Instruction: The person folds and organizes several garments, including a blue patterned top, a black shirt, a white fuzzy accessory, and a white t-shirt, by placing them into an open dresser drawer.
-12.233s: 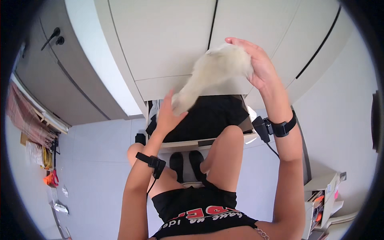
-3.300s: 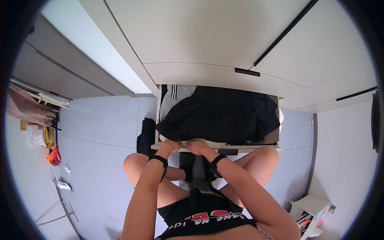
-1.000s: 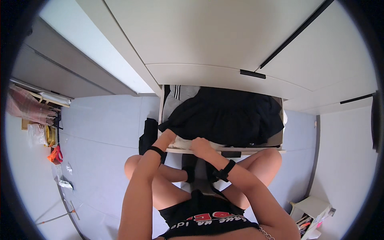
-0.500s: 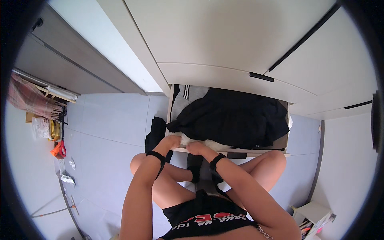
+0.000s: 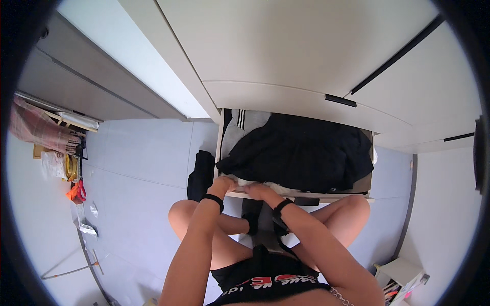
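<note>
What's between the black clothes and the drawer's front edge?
In the head view, white fluff lies between the black clothes and front edge. The left hand and right hand hide some.

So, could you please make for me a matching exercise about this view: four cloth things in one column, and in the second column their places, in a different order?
Column one
1. Grey striped garment
2. Black garment
3. White fluffy item
4. Plaid fringed cloth

Column two
A. Spread across most of the open drawer
B. At the far left of the view, outside the drawer
C. Along the drawer's front edge, by the left hand and right hand
D. In the drawer's back left corner

Right pairs: 1-D, 2-A, 3-C, 4-B
</note>
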Demonstrator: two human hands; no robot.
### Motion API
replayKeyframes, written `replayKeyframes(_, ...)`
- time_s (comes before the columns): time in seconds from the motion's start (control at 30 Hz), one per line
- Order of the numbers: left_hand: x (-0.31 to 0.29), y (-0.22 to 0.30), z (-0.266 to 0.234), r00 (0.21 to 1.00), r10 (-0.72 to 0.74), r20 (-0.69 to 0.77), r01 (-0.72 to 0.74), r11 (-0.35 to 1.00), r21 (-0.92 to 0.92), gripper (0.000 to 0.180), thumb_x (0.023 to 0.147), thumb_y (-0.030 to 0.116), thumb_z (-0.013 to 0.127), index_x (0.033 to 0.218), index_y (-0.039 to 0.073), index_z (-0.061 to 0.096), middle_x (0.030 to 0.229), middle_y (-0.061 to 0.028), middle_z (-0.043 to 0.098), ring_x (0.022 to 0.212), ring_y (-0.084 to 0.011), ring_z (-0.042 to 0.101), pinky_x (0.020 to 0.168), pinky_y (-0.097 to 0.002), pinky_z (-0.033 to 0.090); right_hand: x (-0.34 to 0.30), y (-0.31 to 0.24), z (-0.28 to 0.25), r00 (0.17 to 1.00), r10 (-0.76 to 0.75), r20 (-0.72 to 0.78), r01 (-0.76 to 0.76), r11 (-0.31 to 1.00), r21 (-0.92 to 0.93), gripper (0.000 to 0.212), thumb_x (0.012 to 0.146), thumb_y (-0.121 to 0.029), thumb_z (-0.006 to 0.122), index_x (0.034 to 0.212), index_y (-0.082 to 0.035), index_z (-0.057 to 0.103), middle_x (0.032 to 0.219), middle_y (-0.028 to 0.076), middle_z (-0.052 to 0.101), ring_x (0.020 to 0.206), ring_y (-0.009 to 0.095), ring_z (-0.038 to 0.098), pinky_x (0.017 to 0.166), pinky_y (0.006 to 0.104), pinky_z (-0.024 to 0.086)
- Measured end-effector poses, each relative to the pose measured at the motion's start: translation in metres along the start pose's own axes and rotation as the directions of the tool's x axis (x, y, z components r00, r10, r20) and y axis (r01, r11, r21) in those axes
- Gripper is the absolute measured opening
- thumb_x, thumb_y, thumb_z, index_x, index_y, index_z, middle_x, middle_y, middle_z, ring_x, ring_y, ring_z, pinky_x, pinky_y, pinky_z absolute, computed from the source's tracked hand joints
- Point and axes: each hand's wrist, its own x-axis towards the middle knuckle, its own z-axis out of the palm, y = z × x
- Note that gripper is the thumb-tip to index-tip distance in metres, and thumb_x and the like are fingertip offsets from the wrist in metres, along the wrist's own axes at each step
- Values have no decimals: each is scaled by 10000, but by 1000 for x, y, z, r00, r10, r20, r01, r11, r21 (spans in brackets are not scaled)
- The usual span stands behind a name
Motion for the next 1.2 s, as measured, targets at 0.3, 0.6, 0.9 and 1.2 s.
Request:
replayKeyframes(0.3,10,-10,19,996,-73,-44,70,995,-76,422,842,303,353,1144,89,554,1242,-130,470,1154,-257,456,962,-369,361,-20,-64,-34,908,-105,-406,131,991,37,327,836,-225,377,863,14,599,944,215,598,922,363,561,827,426,439)
replayKeyframes(0.6,-57,49,-58,994,50,100,-50,999,3,409,791,325,458,1085,76,597,1179,-150,519,1088,-273,512,911,-373,405,7,-23,-23,962,59,266,-86,992,91,490,890,-323,242,1127,-3,527,1170,216,502,1078,347,492,937,405,361)
replayKeyframes(0.9,-72,63,-49,984,86,-156,-64,988,139,275,780,195,488,949,59,656,1012,-158,612,956,-272,592,797,-368,475,-8,-6,-13,972,204,121,-222,960,171,495,898,-325,232,1130,8,515,1195,224,477,1112,341,464,971,394,333)
replayKeyframes(1.2,-73,68,-46,972,-110,-208,144,976,160,257,792,190,500,962,85,662,1008,-97,631,949,-254,602,785,-386,476,-95,-49,-80,984,111,-140,-122,990,-73,325,795,-215,463,975,36,565,959,246,586,894,376,576,804,438,453)
